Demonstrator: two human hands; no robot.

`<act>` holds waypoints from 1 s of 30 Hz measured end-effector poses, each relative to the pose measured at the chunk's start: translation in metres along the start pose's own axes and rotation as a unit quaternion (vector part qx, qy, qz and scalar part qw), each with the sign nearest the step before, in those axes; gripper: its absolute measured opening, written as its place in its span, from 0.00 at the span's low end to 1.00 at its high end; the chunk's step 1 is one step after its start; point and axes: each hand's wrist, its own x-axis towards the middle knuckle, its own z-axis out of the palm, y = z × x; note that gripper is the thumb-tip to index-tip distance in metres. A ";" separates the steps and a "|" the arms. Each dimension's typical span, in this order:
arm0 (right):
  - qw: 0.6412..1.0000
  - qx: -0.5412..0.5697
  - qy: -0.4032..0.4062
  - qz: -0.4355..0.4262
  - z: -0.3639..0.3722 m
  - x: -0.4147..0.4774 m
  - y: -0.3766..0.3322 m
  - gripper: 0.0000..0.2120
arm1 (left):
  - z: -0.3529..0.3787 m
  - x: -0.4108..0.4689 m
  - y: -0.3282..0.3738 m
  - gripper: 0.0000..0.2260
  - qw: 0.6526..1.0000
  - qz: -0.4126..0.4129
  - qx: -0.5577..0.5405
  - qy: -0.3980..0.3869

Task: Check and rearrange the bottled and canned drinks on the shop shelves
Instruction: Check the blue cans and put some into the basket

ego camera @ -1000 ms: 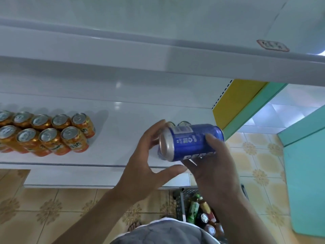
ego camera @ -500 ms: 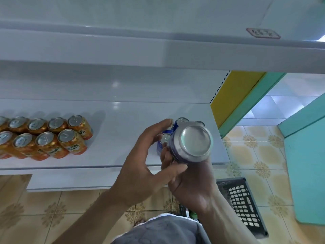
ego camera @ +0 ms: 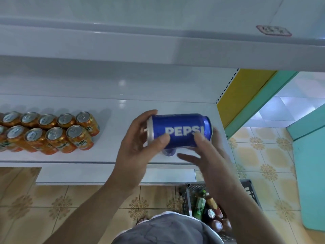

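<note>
Pepsi can point(ego camera: 181, 124) turned sideways above white shelf point(ego camera: 114, 138), tiled floor point(ego camera: 263, 155) below

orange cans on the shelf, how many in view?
10 orange cans, at the left of the shelf: five in the back row, four in the front row, plus one cut off by the left frame edge. More may sit out of frame.

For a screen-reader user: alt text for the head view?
The left hand and right hand hold a blue Pepsi can sideways over a white shelf. Orange cans stand at its left; a basket of bottles sits below.
</note>
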 end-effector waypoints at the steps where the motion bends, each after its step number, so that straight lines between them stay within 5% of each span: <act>1: 0.998 -0.051 -0.014 -0.042 -0.003 -0.001 -0.002 0.34 | 0.000 0.001 0.001 0.21 0.999 -0.038 -0.026 0.017; 4: 0.983 -0.141 -0.057 -0.099 -0.007 -0.001 -0.011 0.34 | -0.001 0.002 0.001 0.22 0.993 -0.106 -0.039 0.032; 8: 0.986 -0.155 0.006 -0.065 -0.001 0.001 -0.016 0.24 | 0.000 -0.003 0.000 0.19 0.994 -0.107 -0.032 -0.001; 11: 0.989 -0.148 -0.012 -0.022 0.000 0.001 -0.012 0.27 | -0.001 -0.003 -0.001 0.21 0.994 -0.095 -0.051 0.006; 15: 0.980 -0.168 -0.084 -0.067 -0.005 -0.001 -0.006 0.34 | 0.002 -0.001 0.001 0.21 0.989 -0.136 -0.051 0.025; 20: 0.987 -0.144 0.013 -0.063 -0.001 0.000 -0.010 0.25 | 0.003 -0.002 -0.001 0.23 0.990 -0.134 -0.042 0.002; 25: 0.988 -0.131 -0.062 -0.057 -0.004 -0.004 -0.011 0.33 | 0.004 0.002 0.000 0.25 0.988 -0.146 -0.036 0.019; 30: 0.990 -0.133 0.017 -0.046 -0.001 -0.002 -0.008 0.24 | 0.006 -0.001 -0.001 0.26 0.989 -0.139 -0.045 -0.009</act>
